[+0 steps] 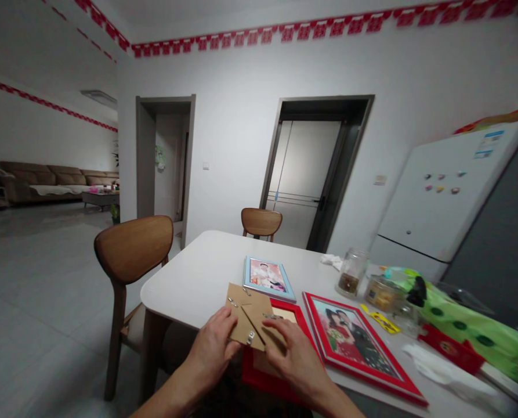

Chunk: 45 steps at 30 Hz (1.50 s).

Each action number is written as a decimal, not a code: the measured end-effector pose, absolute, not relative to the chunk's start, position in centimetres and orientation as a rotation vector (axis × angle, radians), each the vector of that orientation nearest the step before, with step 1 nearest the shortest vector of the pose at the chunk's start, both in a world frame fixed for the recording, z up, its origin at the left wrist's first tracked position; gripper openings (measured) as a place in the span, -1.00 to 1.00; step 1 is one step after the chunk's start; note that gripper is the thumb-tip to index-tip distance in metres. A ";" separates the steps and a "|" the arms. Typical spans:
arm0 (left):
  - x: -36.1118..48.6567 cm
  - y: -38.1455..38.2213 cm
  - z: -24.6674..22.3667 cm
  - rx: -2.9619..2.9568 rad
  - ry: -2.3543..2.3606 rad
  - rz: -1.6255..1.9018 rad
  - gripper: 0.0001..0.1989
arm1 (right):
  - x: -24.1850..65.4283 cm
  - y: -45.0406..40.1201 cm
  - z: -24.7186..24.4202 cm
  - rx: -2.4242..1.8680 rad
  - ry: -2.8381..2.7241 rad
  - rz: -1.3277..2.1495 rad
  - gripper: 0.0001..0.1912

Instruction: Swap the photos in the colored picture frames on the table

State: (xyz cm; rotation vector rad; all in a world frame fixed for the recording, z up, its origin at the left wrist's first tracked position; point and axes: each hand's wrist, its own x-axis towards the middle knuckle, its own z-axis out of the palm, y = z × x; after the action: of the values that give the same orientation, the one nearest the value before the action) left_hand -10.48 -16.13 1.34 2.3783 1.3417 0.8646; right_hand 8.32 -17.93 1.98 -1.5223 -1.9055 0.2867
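A brown picture frame backing board (241, 306) with small metal fittings and a slanted cut is held in front of me. My left hand (212, 343) is closed on its left edge, thumb below and fingers on top. At the lower right edge, my right hand (294, 355) is also closed on the board, fingers bent over it near a metal fitting. Beneath the board and my right hand lies a red photo frame (301, 320), partly hidden. Behind it is a light blue framed photo (267, 275). To the right lies a larger red framed photo (350, 337).
On the right of the white table (184, 278) are a glass jar (352, 273), a food container (381, 292), a green tissue pack (476, 331), a red box (450, 347) and crumpled tissue (330, 261). One wooden chair (134, 249) stands left, another (261, 222) behind.
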 end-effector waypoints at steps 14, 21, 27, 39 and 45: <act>-5.5 -17.3 -1.0 2.485 1.173 0.632 -0.82 | 14.6 -19.3 -2.5 -1.672 -1.968 0.152 -0.67; -5.6 -17.6 -2.4 2.535 1.067 0.587 -0.50 | 14.2 -19.5 -2.6 -1.679 -1.951 0.063 -0.70; -5.7 -17.5 -2.9 2.555 1.064 0.583 -0.57 | 14.7 -19.2 -2.9 -1.673 -1.977 0.038 -0.72; -5.6 -17.9 -2.5 2.589 1.109 0.523 -0.46 | 14.9 -16.1 -2.3 -1.931 -2.016 -0.248 -0.74; -5.7 -17.8 -2.2 2.593 1.112 0.507 -0.44 | 15.9 -14.4 -2.3 -1.921 -2.005 -0.150 -0.73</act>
State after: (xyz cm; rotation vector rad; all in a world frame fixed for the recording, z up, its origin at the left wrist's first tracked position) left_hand -5.68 -17.82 -2.21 2.5929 1.1121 0.5068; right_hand 15.86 -14.40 -2.33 -1.9207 -2.0048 -0.1502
